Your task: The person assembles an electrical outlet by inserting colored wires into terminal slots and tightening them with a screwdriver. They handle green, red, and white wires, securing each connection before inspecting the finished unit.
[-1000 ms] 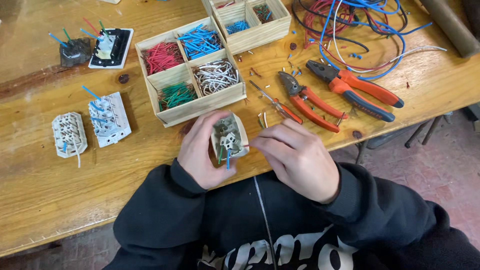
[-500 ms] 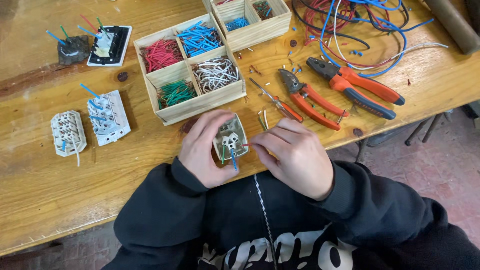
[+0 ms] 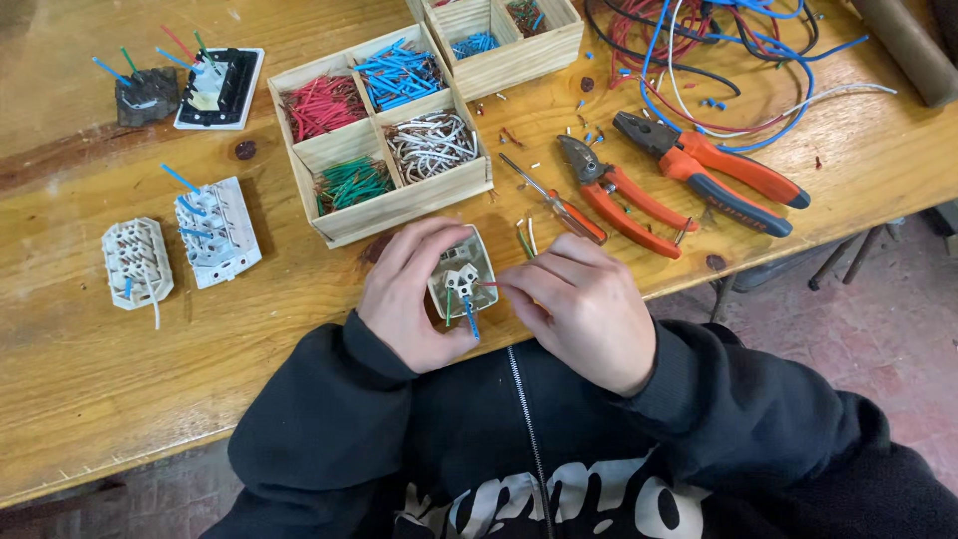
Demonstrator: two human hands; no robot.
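Here the left hand (image 3: 404,299) fingers clamp the socket module (image 3: 462,282); right hand (image 3: 584,304) fingers pinch its red wire (image 3: 491,284).

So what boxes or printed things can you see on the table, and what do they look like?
Wooden tray: table middle, four compartments of red, blue, white, green wire bits.
Second wooden tray: top edge, partly cut off.
Sweatshirt print: white shapes on black.
No screens or signs.
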